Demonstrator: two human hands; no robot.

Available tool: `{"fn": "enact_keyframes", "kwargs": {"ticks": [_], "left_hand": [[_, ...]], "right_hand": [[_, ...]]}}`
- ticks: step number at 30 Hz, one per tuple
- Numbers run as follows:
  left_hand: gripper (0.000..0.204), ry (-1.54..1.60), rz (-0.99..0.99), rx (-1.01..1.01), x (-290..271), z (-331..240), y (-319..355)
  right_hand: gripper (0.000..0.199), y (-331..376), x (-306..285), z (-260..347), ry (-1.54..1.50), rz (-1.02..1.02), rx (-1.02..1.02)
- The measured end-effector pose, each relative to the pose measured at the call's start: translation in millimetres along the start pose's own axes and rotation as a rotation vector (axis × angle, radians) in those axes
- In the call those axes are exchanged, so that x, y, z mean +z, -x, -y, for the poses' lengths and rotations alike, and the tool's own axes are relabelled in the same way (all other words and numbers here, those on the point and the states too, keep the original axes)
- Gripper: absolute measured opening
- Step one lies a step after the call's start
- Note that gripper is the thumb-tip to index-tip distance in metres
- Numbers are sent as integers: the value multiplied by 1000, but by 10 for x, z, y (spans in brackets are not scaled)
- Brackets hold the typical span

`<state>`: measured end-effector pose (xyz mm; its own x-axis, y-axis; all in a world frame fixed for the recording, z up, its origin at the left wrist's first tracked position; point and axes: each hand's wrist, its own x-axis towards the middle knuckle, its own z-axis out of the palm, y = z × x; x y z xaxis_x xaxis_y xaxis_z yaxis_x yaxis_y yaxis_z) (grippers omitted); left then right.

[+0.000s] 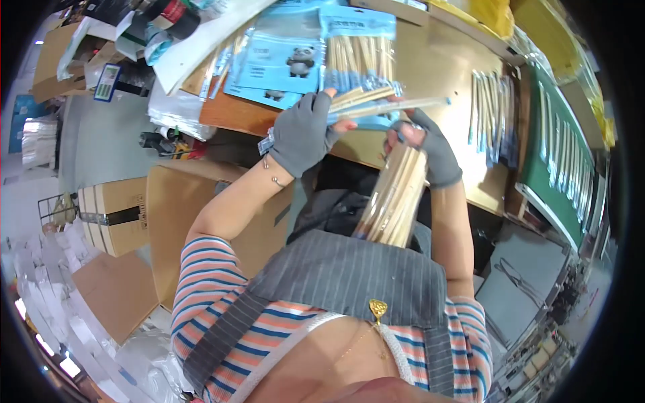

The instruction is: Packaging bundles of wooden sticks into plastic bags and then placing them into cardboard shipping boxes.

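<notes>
My left hand (304, 133), in a grey fingerless glove, is closed on a few wooden chopsticks (363, 101), at least one in a clear sleeve. They point to the right. My right hand (430, 146), gloved alike, grips the upper end of a clear plastic bag (395, 198) packed with wooden sticks like chopsticks. That bag hangs tilted in front of my apron. Just beyond my hands lies a blue pouch (361, 57) with sleeved chopsticks behind its clear window. Flat blue pouches (282, 60) with a panda picture lie to its left.
Sleeved chopsticks (490, 114) lie in a row on the table (430, 60) to the right. More lie on a green board (564, 144) at the far right. An open cardboard box (195, 201) stands at my left, beside a taped carton (114, 215).
</notes>
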<state>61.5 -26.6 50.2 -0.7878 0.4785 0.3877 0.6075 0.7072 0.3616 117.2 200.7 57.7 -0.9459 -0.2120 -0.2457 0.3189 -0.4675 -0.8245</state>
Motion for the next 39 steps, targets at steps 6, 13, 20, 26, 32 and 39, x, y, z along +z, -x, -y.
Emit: {"fn": "enact_keyframes", "kwargs": {"ticks": [6,13,20,26,32,39], "left_hand": [[29,83,31,88,8,-418,230],[15,1080,416,-493,68,-828,349],[15,522,70,-14,251,-1131,153],[17,546,16,-110,42,-529,-103],[31,-7,-103,-111,448,1859,-288],[34,136,236,-195,495,2224,-526]], "right_hand": [[36,187,-104,72,49,-72,-35],[33,388,-330,78,30,-38,-28],[30,468,-293,99,-42,29,47],[29,441,-578,-94,-28,-52,64],[20,252,-501,-245,-229,36,87],[22,11,-406,-292,-121,-75,160]]}}
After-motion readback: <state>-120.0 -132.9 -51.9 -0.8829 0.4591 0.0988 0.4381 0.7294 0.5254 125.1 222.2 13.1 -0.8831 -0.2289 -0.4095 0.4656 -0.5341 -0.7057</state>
